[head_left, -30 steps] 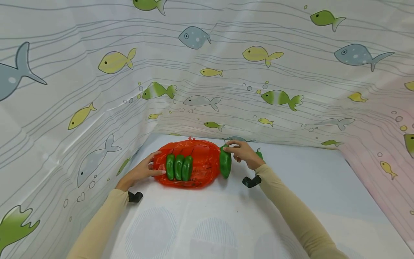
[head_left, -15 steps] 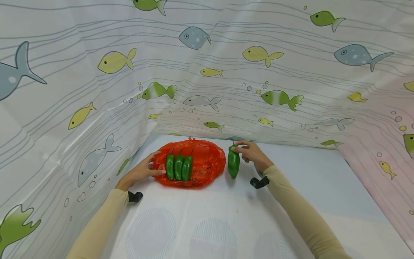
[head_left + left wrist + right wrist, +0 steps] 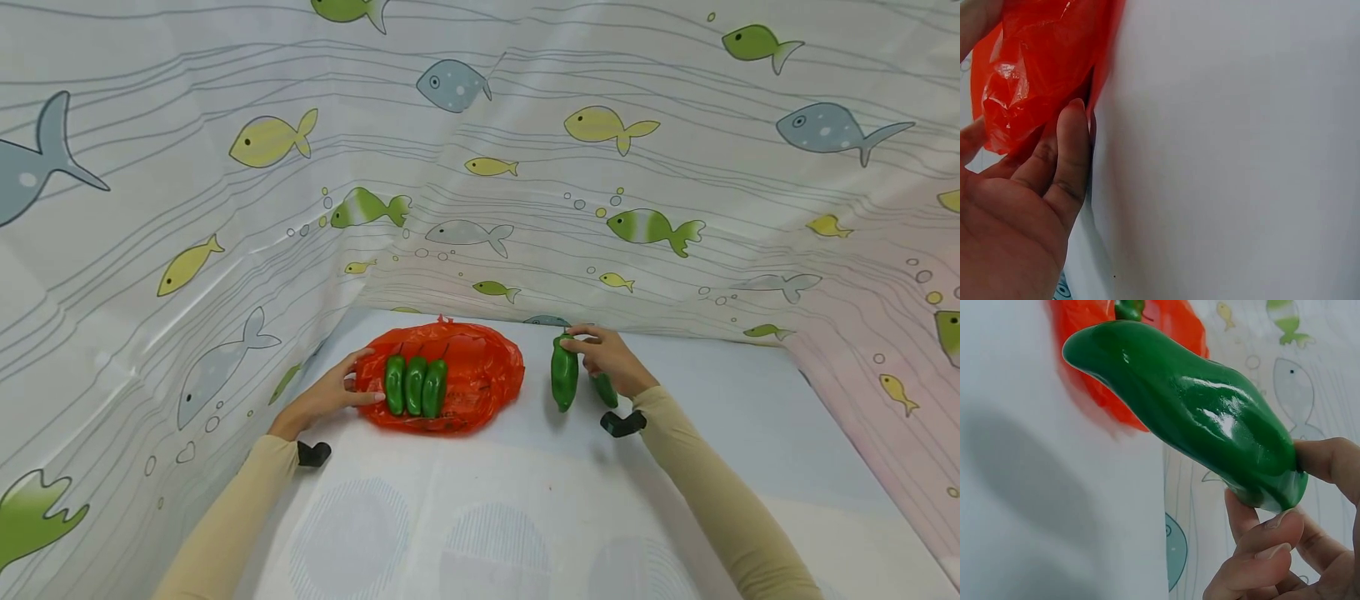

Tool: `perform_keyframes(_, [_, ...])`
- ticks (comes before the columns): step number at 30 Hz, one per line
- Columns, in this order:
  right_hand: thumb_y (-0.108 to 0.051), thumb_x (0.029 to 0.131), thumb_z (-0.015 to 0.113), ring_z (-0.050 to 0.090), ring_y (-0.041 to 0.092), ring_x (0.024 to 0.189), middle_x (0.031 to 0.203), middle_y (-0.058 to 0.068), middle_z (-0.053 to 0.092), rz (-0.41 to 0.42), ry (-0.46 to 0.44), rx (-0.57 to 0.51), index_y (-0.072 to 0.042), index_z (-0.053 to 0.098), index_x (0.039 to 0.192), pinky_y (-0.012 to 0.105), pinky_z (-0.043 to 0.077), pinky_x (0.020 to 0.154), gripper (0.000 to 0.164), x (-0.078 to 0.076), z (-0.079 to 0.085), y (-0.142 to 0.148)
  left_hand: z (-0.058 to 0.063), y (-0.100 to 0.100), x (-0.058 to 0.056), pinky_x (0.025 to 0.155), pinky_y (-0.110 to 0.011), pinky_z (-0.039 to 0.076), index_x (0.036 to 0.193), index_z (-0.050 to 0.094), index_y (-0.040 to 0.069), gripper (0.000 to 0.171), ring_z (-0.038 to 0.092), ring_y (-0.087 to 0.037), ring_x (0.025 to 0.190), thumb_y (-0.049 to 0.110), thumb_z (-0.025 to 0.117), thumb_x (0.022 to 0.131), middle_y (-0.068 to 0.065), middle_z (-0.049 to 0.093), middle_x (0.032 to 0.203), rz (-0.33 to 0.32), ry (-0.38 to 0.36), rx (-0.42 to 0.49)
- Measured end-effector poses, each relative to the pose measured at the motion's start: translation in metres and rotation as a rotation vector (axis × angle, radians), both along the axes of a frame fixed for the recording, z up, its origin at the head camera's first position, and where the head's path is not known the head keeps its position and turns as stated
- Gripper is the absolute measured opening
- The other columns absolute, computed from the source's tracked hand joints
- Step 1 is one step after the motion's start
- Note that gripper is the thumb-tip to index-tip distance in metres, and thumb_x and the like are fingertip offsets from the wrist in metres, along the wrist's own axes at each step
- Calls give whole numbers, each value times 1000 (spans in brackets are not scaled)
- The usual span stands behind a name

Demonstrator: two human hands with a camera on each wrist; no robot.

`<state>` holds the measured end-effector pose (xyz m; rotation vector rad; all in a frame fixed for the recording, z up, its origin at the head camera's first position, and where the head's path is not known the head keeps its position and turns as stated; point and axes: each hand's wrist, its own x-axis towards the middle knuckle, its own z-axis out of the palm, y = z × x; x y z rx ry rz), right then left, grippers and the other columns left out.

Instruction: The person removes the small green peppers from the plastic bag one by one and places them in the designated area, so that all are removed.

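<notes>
In the head view a red plastic bag (image 3: 480,375) lies spread at the back of the table with three green peppers (image 3: 415,387) side by side on its left part. My left hand (image 3: 330,396) holds the bag's left edge, thumb near the leftmost pepper. The left wrist view shows fingers (image 3: 1074,147) against the red plastic. My right hand (image 3: 607,357) pinches another green pepper (image 3: 564,379) by its stem end, to the right of the bag. That pepper hangs tip down, above the table. A further green pepper (image 3: 604,390) is partly hidden behind the right hand.
White cloth (image 3: 465,517) with pale round patterns covers the table (image 3: 720,417). A fish-print curtain (image 3: 540,192) stands behind and along both sides. Dark wrist-worn devices (image 3: 622,423) sit below the hands.
My right hand has moved right, carrying the pepper from the bag's right edge to a spot apart from it. The left hand and the three peppers on the bag have stayed put.
</notes>
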<state>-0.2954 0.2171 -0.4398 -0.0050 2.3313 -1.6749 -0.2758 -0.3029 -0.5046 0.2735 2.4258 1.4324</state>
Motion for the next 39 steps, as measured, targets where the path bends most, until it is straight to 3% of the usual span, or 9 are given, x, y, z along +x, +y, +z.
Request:
perform_keyframes(11, [-46,93,76,41,16,65,90,2,51,-19,20,6,-18,61,136,34,41,68,53,2,-7,21,0,1,0,94,-44,51,164,18,23,100,53,-43,129,32,83,88,-24,30,159,-10,8,33])
perform_keyframes(17, [-45,94,75,46,16,70,102,5,60,-30,38,-8,-16,59,139,33,42,66,56,3,-9,34,-1,0,0,98,-48,49,164,17,22,101,52,-44,131,33,83,88,-24,30,159,-11,7,32])
perform_keyframes(23, [-46,94,75,46,14,69,115,5,58,-53,21,-4,-14,58,141,32,41,65,60,3,-12,46,-1,0,0,99,-49,48,165,17,22,101,50,-45,132,33,83,88,-25,31,158,-9,7,33])
perform_keyframes(39, [-44,95,74,44,11,67,102,0,56,-101,1,-1,-10,53,146,28,40,62,64,3,-23,83,1,1,2,104,-56,46,165,17,23,102,48,-46,133,34,83,88,-24,32,158,-3,-2,23])
